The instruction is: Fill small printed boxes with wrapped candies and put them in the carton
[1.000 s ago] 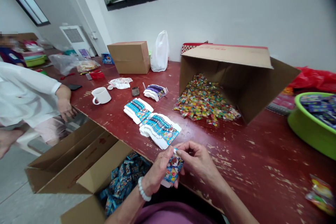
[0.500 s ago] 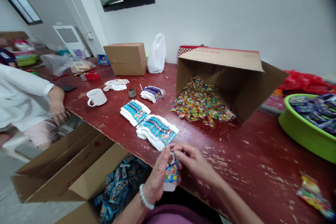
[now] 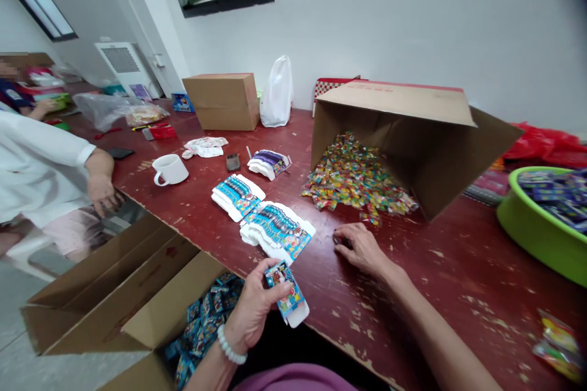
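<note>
Thumb and fingers of the left hand (image 3: 257, 302) grip one small carton (image 3: 285, 293), tilted at the table's (image 3: 454, 275) near edge: blue, brightly printed, a white flap (image 3: 299, 316) at its lower end. The right hand (image 3: 363, 249) rests forward, fingers curled; whether they pinch anything, I can't tell. Beyond lie two blue carton stacks (image 3: 293, 238), one purple stack (image 3: 267, 164), one candy heap (image 3: 355, 176).

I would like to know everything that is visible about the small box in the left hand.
The small box is blue with colourful printing and looks like thin card. A white flap sticks out at its lower end. It is tilted, held near the front edge of the table. The left hand grips it, thumb across the printed front. Whether anything is inside cannot be seen.
</note>
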### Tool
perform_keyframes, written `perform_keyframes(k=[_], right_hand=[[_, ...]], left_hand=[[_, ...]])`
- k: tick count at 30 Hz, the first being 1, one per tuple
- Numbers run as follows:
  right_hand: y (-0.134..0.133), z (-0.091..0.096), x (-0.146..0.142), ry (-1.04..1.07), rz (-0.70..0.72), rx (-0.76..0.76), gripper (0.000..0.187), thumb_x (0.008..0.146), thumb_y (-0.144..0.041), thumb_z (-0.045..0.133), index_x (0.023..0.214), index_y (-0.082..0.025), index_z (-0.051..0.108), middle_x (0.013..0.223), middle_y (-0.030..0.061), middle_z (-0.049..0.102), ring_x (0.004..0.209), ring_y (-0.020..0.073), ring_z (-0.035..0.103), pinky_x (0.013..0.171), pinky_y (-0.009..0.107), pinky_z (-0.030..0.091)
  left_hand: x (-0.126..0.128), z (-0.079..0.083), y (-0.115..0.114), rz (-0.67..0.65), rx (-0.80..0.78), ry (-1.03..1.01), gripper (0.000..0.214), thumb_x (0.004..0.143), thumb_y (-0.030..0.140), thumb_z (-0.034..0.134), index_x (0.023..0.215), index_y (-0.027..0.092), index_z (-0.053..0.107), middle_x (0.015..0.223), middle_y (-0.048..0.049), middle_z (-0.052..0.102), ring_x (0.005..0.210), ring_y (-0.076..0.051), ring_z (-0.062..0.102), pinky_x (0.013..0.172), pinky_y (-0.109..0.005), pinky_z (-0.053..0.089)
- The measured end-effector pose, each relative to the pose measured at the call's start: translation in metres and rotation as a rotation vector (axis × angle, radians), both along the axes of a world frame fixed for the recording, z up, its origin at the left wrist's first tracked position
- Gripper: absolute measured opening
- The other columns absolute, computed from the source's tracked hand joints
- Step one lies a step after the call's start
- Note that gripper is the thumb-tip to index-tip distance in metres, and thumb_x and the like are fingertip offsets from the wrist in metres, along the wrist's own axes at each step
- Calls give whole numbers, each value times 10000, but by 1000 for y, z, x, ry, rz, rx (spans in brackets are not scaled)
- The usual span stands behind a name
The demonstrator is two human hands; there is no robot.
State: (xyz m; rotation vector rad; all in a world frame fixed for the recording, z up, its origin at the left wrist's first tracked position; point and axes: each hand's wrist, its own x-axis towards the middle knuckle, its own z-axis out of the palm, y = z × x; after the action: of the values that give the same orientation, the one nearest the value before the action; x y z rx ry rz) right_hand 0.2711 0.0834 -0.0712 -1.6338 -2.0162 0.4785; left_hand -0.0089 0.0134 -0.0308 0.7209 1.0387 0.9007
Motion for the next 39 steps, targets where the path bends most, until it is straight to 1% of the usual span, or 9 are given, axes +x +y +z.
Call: perform_keyframes(k=[3,6,10,15,19,24,31,34,39], right_hand=[[-20,3,13,44,6,-4,258,825,-269,586,1054,-236,700,1131,60,698,1080,246,586,947,364,423],[-27,1,22,77,-146,26,330,864,-310,523,1138,-187,660,1168,125,662,1085,282,567,937,410,416],[-27,-6,18,151,-288,16,235,756,-354,648,902,-178,701,935,124,672,895,291,584,817,406,424],[-33,2,1,404,-335,-48,222,742,-402,670,719,-190,611,640,27,638,601,198,579,603,316,432],[-51,22,-25,656,-329,-49,391,788,-563,629,823,-175,593,709,44,678,592,178,605,542,285,464],[-75,41,-60,961,-324,-25,348,723,-496,754,811,-186,622,714,29,665,636,177,599,576,277,472],[-81,55,-75,705,-289,-17,190,793,-382,694,782,-194,670,702,25,689,589,168,592,568,276,455],[-81,58,-73,581,-237,9,165,823,-367,673,774,-209,681,722,22,687,642,185,613,620,292,464],[-83,66,-65,305,-34,112,205,903,-342,580,780,-233,703,891,61,654,863,241,594,788,374,454]], left_hand=[[7,0,6,4,29,6,597,629,243,846,1148,222,553,793,34,616,669,-116,569,644,-256,492],[13,0,7,2,79,67,568,614,256,848,1123,198,602,792,28,633,687,-113,584,675,-236,498],[12,0,5,16,134,191,466,662,334,814,1031,205,561,808,21,648,651,-120,610,519,-190,469],[9,4,3,30,71,102,444,682,312,811,921,208,452,852,11,638,695,-158,657,553,-256,541],[12,6,3,72,41,-19,553,662,221,831,1087,209,477,1021,-34,638,814,-187,672,624,-295,569],[21,6,-4,-12,-72,-154,545,697,152,798,1167,175,521,1117,-96,647,880,-210,675,713,-339,573],[32,-2,-18,-330,-102,-292,439,660,123,793,1061,116,615,931,-84,677,713,-164,680,701,-302,551],[37,2,-17,-459,-69,-271,463,697,153,745,1129,155,577,910,-64,663,681,-192,698,600,-277,541],[42,12,-11,-458,-9,-200,468,731,115,589,1185,209,525,864,-29,665,574,-172,675,480,-225,462]])
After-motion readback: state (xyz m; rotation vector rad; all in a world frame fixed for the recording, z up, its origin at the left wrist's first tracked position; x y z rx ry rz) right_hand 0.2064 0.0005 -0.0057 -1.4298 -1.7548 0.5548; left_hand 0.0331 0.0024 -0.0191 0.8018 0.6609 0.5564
